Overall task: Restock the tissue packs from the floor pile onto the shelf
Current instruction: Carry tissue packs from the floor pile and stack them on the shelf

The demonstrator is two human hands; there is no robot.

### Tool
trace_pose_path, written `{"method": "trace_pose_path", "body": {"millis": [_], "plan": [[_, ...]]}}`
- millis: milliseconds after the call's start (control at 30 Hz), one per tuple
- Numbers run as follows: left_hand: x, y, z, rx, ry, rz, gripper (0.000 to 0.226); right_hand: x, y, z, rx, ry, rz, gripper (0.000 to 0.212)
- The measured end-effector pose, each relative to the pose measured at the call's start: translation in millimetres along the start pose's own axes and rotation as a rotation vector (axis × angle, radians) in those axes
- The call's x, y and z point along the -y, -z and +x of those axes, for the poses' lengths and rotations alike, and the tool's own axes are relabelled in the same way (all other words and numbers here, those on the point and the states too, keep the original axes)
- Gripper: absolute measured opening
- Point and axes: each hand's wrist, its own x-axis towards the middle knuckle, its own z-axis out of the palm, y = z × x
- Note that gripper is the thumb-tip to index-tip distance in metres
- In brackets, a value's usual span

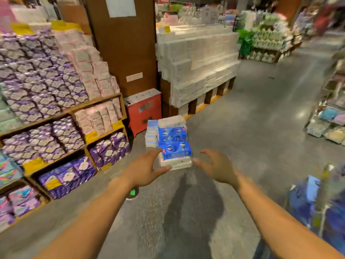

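Tissue packs on the floor are reached for with both hands.

The floor pile (172, 121) is seen mid-aisle on the grey floor (242, 137), just right of the wooden shelf (61, 114) and near a red box (143, 113). The left hand (145, 169) is spread, its fingers straight against the near-left edge of the blue tissue pack (176, 149) and the white pack beneath. The right hand (214, 166) is held unclenched, loosely curved, just right of the pile, nothing grasped.

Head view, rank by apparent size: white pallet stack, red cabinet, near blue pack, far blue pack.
1. white pallet stack, by far the largest
2. red cabinet
3. near blue pack and far blue pack: look about alike, so not ranked.
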Motion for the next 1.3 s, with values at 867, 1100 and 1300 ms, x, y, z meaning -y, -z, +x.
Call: {"method": "trace_pose_path", "body": {"millis": [867,1100,1300], "plan": [[335.8,-266.1,750.4,0.179,0.056,0.11,0.099,-336.1,-181.5,762.0,0.086,-0.253,0.007,0.069],[478.8,-464.9,808.5,0.188,0.196,0.126,0.092,-475.7,-362.1,865.9,0.101,-0.344,-0.009,0.081],[559.8,-578.6,825.7,0.12,0.509,-0.051,0.113,-557.1,-459.3,913.1,0.178,-0.526,0.013,0.052]]}}
